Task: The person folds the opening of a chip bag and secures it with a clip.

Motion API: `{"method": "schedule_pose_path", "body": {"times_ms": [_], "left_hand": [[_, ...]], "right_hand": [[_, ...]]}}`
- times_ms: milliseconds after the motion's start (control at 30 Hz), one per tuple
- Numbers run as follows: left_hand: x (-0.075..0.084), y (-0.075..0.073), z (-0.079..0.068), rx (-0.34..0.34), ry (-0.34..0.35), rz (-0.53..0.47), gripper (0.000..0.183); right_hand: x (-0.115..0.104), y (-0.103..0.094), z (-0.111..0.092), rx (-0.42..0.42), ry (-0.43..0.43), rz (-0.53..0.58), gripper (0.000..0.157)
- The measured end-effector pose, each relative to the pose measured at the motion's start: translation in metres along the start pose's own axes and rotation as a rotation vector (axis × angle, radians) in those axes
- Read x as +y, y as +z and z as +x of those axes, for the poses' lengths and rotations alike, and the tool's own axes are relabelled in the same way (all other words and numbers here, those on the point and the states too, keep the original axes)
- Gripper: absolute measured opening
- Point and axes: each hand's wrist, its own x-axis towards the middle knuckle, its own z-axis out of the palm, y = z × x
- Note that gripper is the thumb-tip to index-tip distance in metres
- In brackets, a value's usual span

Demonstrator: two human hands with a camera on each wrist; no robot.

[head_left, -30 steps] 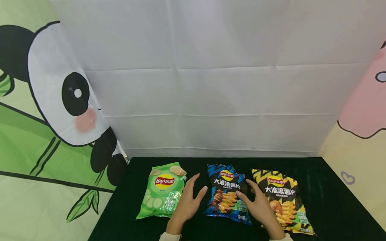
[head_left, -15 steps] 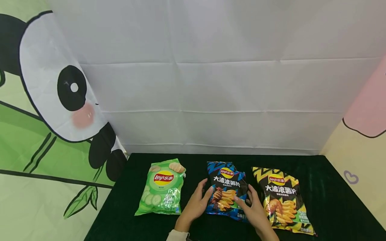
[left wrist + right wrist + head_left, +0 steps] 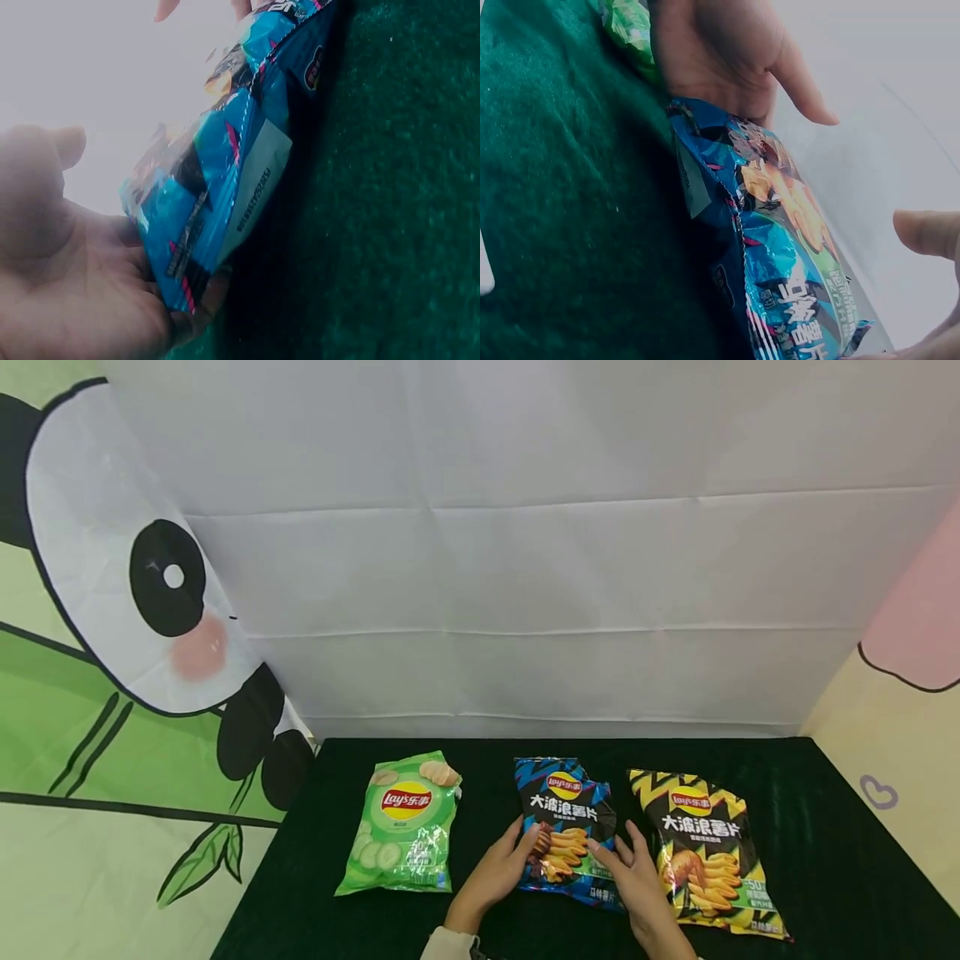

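A blue and black Lay's potato chip bag [image 3: 564, 814] lies face up on the dark green cloth between the two hands. At its left edge is the left hand [image 3: 491, 878]; the left wrist view has this hand's fingers reaching under the bag's edge, its thumb standing off the front. My right hand [image 3: 637, 889] is at the opposite edge, with the thumb over the bag's front in the head view. From the right wrist, that hand's thumb [image 3: 928, 234] appears raised apart from the bag. Whether the bag touches the cloth throughout is hidden.
A green Lay's bag [image 3: 405, 827] lies to the left, and a yellow and black chip bag [image 3: 712, 852] lies close to the right hand. The dark green cloth [image 3: 300, 868] covers the table, with a white sheet [image 3: 540, 577] hanging behind.
The left hand has moved rightward from beside the green bag to the blue bag's left edge. The right hand stays along the right edge. The head view has shifted slightly.
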Motion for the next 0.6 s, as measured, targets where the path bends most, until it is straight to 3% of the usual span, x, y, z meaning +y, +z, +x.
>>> {"method": "schedule_pose_path", "body": {"times_ms": [600], "left_hand": [[0.0, 0.0012, -0.006, -0.003, -0.01, -0.124, 0.078]], "right_hand": [[-0.0011, 0.0043, -0.0074, 0.03, -0.066, 0.154, 0.089]]}}
